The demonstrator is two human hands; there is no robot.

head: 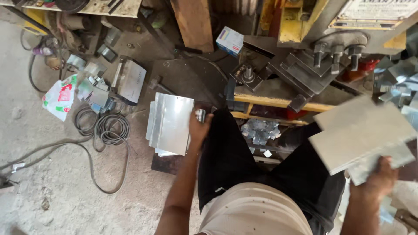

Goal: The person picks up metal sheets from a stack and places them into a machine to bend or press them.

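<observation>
Metal workshop: press machine (pixel 305 65), sheet-metal stack (pixel 172 124), cables (pixel 104 128).

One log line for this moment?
left hand: on stack of metal sheets | right hand: holding metal sheets | press: ahead

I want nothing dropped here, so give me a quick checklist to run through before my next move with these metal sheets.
1. Right hand grips its sheets: ok, fingers wrap the lower edge, though the sheets are motion-blurred.
2. Left hand on the sheet stack: ok, it touches the stack's right edge.
3. Stack squared up: not ok, lower sheets stick out at the left and bottom.
4. Cable coil apart from the stack: ok, it lies to the left.
5. Offcuts between the legs: cannot tell if they are in the way.
6. Press idle: cannot tell.
</observation>
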